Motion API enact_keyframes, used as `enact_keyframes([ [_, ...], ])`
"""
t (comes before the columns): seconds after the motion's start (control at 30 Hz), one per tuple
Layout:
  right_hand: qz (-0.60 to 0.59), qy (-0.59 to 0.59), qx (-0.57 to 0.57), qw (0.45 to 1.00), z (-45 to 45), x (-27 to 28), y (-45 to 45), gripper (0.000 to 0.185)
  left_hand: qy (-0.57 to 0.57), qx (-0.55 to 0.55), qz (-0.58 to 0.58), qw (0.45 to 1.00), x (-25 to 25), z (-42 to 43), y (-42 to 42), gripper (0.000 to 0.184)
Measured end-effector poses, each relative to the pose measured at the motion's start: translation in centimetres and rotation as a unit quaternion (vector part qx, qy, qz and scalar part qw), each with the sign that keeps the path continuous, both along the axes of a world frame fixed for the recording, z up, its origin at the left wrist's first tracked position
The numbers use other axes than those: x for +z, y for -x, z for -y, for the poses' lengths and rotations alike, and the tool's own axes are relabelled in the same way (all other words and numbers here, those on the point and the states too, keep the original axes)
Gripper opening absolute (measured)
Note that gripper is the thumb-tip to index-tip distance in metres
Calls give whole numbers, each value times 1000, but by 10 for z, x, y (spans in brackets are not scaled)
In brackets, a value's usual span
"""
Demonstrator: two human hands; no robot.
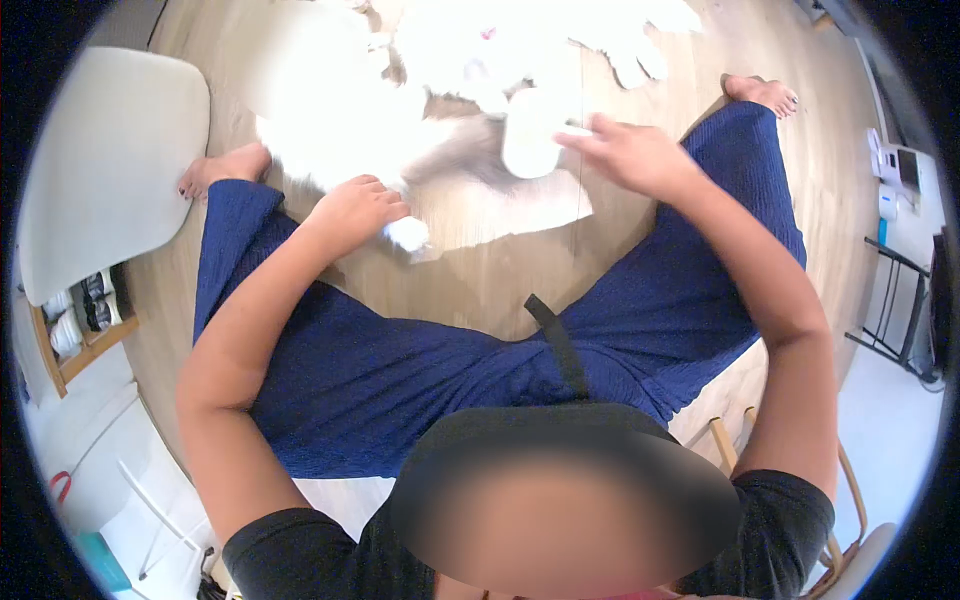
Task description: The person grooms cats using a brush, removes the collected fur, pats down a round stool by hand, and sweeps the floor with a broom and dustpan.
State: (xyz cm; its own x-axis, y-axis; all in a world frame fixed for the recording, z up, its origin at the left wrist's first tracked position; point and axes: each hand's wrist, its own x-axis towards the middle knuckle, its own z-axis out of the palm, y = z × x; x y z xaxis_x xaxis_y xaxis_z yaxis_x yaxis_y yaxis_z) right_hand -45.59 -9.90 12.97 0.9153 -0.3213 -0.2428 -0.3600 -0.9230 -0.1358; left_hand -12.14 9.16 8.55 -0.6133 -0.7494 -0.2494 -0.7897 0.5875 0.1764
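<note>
My left hand [358, 214] is closed on a small white wad [408, 234], low over the floor. My right hand [645, 158] pinches a thin white object [573, 131] between thumb and fingers; what it is, I cannot make out. Just left of that hand stands or lies a white rounded object [532, 135], washed out by glare. A pale, flat sheet [530, 215] lies on the floor between my hands. Beyond my left hand spreads a large white heap [335, 110], too overexposed to show detail.
More white pieces [630, 55] lie at the far side. My legs in blue trousers [380, 350] spread around the work area, with bare feet [765, 95] on the wooden floor. A pale chair [120, 170] is at the left, a black metal frame [895, 300] at the right.
</note>
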Motion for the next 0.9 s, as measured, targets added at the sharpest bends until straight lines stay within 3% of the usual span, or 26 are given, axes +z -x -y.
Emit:
enact_keyframes([
  [0.07,34,-46,20,998,-24,-10,-40,43,30,0,-14,999,-2,0,0,11],
  [0.17,34,-23,32,999,-47,-31,-70,44,19,15,-9,1000,9,0,3,12],
  [0.27,68,3,47,997,-42,-60,-46,43,20,18,-29,999,17,-2,1,12],
  [0.37,67,1,9,998,-22,-41,4,42,15,17,-21,1000,13,-2,3,14],
  [0.53,-80,65,-112,988,32,4,57,42,10,28,-46,998,16,10,9,17],
  [0.63,17,172,-165,971,84,-6,53,40,2,38,-37,999,25,21,14,18],
  [0.73,90,160,-199,963,130,-17,28,41,-7,46,-31,998,22,25,22,20],
  [0.83,65,107,-252,960,148,-24,3,42,-14,45,-13,999,21,24,23,20],
  [0.9,-48,99,-203,973,146,-27,9,44,-34,45,-19,998,22,27,24,21],
])
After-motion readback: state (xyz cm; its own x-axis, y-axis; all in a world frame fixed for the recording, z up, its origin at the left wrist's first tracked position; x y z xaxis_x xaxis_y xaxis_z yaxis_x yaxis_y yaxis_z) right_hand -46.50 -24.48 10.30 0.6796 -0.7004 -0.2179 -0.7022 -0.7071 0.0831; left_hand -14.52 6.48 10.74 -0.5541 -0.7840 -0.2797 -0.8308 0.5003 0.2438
